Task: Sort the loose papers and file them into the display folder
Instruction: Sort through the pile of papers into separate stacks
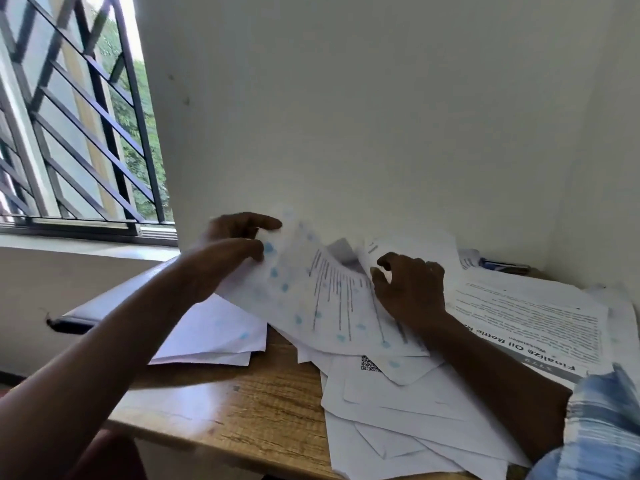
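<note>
My left hand [235, 244] pinches the upper left edge of a few printed sheets [311, 292] with blue marks, lifted and tilted above the desk. My right hand [410, 289] rests on the right side of those sheets, fingers curled around a sheet's edge near the wall. More loose papers [408, 410] lie scattered over the right half of the wooden desk [263, 407]. The display folder [100, 306], dark-edged with a glossy cover, lies open at the left under white sheets [211, 334].
A printed page with a bold heading [530, 323] lies at the right. A blue pen-like object [502, 265] sits near the back corner. The wall stands close behind the desk, and a barred window [79, 126] is at the left.
</note>
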A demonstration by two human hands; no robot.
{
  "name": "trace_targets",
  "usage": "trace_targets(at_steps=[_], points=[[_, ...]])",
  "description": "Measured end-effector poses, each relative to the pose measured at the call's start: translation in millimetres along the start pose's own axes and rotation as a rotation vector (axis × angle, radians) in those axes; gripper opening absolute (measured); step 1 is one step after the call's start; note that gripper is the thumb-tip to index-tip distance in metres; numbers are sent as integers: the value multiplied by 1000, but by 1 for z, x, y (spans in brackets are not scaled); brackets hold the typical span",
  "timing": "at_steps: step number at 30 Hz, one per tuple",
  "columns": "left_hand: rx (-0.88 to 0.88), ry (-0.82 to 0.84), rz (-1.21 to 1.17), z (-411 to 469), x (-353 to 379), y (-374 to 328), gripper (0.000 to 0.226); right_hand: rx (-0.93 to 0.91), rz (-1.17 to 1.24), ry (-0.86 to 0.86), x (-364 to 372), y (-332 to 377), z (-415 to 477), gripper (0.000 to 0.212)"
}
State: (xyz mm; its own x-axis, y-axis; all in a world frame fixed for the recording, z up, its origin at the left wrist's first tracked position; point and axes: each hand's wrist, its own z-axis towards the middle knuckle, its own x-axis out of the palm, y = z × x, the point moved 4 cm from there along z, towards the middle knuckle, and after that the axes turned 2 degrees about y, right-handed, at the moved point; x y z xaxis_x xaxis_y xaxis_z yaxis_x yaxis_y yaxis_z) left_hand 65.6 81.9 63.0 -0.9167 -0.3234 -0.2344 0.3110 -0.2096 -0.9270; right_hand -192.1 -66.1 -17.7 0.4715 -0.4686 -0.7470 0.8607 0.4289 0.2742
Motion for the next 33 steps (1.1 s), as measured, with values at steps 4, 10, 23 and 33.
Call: trace_targets(at_steps=[4, 10, 23, 33], points=[[151, -89, 60, -3, -27, -31, 54, 42, 197, 158, 0, 5, -2, 32], [351, -287, 82, -4, -62, -69, 65, 139, 403, 229, 5, 8, -7, 30], [358, -338, -70, 10, -80, -38, 71, 207, 1402, 361, -8, 32, -1, 15], [279, -393, -79, 14, -83, -13, 69, 168, 1368, 361, -9, 37, -6, 22]])
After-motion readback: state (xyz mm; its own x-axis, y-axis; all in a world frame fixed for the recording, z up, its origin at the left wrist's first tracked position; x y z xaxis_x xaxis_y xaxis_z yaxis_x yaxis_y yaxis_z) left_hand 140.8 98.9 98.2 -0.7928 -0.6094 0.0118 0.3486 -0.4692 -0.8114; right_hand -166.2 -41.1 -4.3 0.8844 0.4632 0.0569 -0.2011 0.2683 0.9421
